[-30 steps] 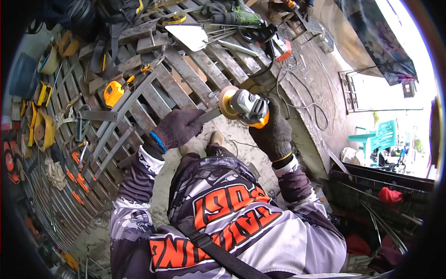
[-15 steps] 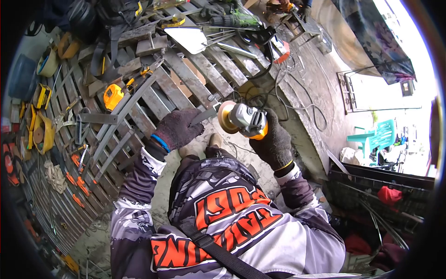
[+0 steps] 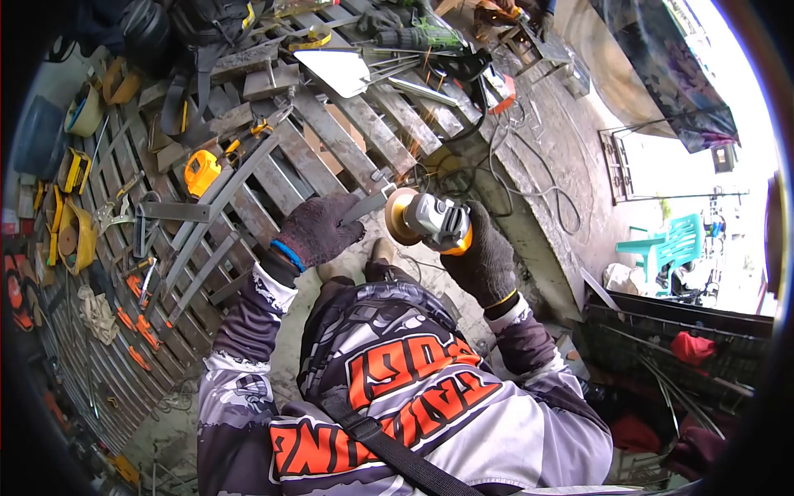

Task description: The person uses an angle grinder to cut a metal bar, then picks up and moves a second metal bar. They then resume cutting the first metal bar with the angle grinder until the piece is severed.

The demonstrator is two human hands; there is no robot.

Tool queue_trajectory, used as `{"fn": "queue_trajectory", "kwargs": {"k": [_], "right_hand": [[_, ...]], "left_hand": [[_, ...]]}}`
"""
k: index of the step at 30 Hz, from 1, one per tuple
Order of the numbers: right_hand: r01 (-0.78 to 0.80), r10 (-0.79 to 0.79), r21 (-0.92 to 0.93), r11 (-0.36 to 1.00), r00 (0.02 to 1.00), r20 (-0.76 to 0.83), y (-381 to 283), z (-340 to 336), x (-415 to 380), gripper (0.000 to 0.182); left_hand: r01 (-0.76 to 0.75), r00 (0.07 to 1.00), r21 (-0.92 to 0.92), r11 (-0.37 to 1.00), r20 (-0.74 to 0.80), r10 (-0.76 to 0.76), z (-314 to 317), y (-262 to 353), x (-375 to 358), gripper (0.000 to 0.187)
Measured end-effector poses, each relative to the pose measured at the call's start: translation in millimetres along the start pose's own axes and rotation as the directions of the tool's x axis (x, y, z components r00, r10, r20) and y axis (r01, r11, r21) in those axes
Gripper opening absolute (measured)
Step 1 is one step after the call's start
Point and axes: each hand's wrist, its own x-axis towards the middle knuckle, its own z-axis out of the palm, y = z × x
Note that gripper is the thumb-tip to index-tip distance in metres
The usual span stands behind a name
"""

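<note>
My left hand (image 3: 318,230), in a dark knit glove, is closed around a short flat metal bar (image 3: 370,205). The bar's free end points up and to the right. In my gloved right hand (image 3: 486,263) is a grey and yellow angle grinder (image 3: 436,220), gripped by its body. Its brown disc (image 3: 402,217) meets the free end of the bar, and orange sparks (image 3: 413,149) fly upward from there. My fingers hide the near end of the bar and the grinder's rear.
The slatted metal bench (image 3: 322,136) carries a yellow tape measure (image 3: 201,172), a metal square (image 3: 174,211), orange clamps (image 3: 142,318) and a green drill (image 3: 419,38). Cables (image 3: 529,161) loop across the ground at right. Another person's hand (image 3: 500,10) shows at the top near a green chair's (image 3: 672,248) side.
The grinder has shifted slightly left and down, bringing its disc against the bar's end. Sparks now stream upward. My left hand has barely moved.
</note>
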Motion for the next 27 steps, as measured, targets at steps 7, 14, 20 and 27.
{"fn": "queue_trajectory", "kwargs": {"k": [7, 14, 20, 27], "right_hand": [[-0.093, 0.095, -0.051, 0.994, 0.995, 0.032, 8, 2, 0, 0.083], [-0.300, 0.293, 0.662, 0.687, 0.948, 0.125, 49, 31, 2, 0.084], [-0.318, 0.334, 0.703, 0.636, 0.935, 0.121, 69, 26, 9, 0.079], [-0.230, 0.227, 0.747, 0.624, 0.968, 0.109, 85, 33, 41, 0.070]], "left_hand": [[-0.003, 0.998, 0.049, 0.999, -0.059, 0.006, -5, 1, 2, 0.034], [0.219, 0.965, 0.414, 0.884, -0.223, -0.135, 8, -26, 17, 0.041], [0.378, 0.922, 0.592, 0.712, -0.311, -0.230, 30, -47, 17, 0.039], [0.503, 0.864, 0.590, 0.632, -0.370, -0.341, 34, -64, -30, 0.026]]}}
